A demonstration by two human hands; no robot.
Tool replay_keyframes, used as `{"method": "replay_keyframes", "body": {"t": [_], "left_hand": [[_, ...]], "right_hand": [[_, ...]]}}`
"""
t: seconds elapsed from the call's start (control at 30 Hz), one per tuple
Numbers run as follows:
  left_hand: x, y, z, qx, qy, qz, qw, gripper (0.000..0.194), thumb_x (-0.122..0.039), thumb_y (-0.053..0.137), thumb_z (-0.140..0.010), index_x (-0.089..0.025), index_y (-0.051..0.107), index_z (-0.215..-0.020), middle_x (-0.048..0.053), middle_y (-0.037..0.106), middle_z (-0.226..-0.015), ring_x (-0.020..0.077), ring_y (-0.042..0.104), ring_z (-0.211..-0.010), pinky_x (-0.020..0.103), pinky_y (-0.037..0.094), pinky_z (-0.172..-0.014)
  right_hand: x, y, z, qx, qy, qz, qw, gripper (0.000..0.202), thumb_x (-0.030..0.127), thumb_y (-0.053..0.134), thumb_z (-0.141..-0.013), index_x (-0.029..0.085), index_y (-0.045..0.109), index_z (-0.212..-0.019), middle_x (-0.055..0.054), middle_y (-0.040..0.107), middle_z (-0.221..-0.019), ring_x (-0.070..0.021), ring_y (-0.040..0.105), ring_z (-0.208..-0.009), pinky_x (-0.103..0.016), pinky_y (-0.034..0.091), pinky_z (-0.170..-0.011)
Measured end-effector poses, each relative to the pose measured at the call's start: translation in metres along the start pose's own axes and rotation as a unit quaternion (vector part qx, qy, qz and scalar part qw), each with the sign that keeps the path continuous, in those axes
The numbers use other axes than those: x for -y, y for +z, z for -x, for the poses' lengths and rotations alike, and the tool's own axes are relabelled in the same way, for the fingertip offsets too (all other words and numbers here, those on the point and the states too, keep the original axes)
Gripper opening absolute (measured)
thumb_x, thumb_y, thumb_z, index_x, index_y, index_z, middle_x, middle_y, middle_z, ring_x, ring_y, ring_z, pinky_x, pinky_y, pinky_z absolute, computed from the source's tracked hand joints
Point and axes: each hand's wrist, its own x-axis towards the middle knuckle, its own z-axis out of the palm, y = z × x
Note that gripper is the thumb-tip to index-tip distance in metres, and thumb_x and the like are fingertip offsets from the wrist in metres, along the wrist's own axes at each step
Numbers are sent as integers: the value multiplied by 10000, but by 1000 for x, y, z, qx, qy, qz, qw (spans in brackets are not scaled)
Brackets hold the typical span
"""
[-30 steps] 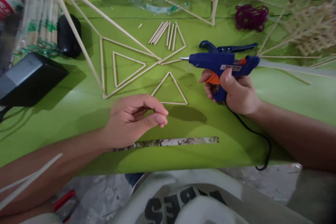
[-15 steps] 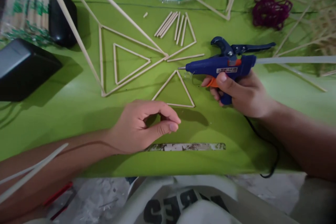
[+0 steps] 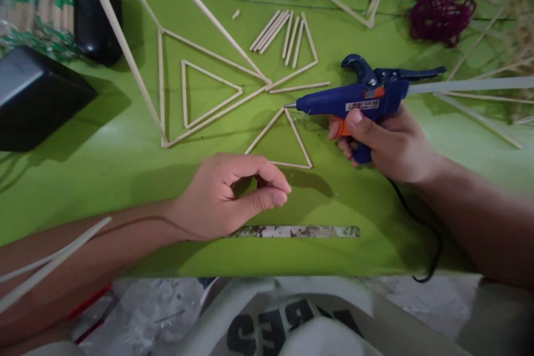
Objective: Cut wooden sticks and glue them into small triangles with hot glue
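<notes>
My right hand (image 3: pixel 392 142) grips a blue hot glue gun (image 3: pixel 334 102), its fingers at the orange trigger. A glue stick (image 3: pixel 467 85) runs out of the back of the gun. The metal nozzle is at the top corner of a small wooden-stick triangle (image 3: pixel 298 139), which lies flat; whether it touches is hard to tell. Thin strands of glue hang under the nozzle. Thumb and index fingertips of my left hand (image 3: pixel 233 194) are pinched together with nothing visible between them. That hand is over the triangle's lower left corner and hides it.
Left of the triangle stands a larger stick frame (image 3: pixel 161 89), with another small triangle (image 3: pixel 184 94) inside its base. Loose short sticks (image 3: pixel 269 32) lie behind. A dark-blue cutter (image 3: pixel 359 69) lies behind the gun. Purple string (image 3: pixel 442 16), a black box (image 3: pixel 41 100) and a patterned strip (image 3: pixel 300 231) surround.
The view has shifted slightly. The glue gun's nozzle has come a little closer to the triangle's top corner. My left hand keeps its pinched pose.
</notes>
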Motion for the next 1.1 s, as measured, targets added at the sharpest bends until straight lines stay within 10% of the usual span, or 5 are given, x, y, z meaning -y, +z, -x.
{"method": "replay_keyframes", "body": {"t": [1.1], "left_hand": [[2, 1, 0, -12, 8, 10, 1000, 72, -172, 815, -980, -241, 814, -964, 11, 844, -881, 131, 786, -748, 207, 631, -590]], "right_hand": [[-6, 4, 1, -13, -3, -8, 1000, 534, 684, 772, -989, 226, 674, -732, -24, 607, -657, -136, 568, -481, -276, 444, -351]]}}
